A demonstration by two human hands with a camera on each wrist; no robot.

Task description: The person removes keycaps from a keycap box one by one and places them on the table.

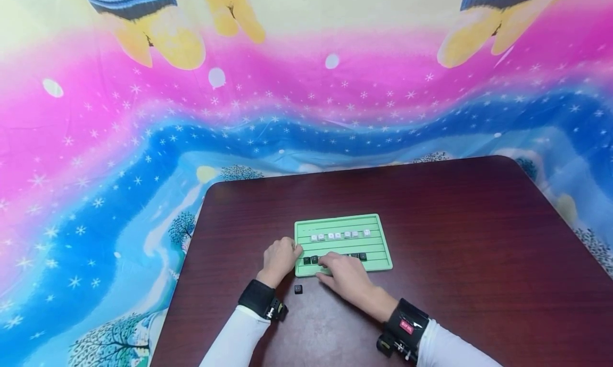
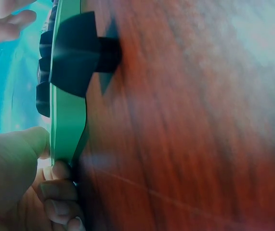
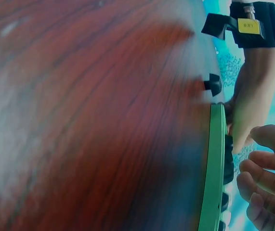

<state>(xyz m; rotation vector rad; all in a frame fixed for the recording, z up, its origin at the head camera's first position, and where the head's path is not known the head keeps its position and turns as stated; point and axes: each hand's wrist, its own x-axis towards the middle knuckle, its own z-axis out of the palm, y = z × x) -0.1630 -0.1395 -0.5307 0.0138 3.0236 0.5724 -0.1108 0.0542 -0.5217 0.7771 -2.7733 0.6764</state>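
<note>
Left hand (image 1: 279, 258) pinches the green tray's (image 1: 378, 238) left edge while right hand (image 1: 346, 274), fingers relaxed, rests over the near row of black keycaps (image 1: 362, 256) running left-right.

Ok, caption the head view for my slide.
Left hand grips the green tray edge while right hand reaches over black keycaps; one keycap lies loose on the table.
</note>
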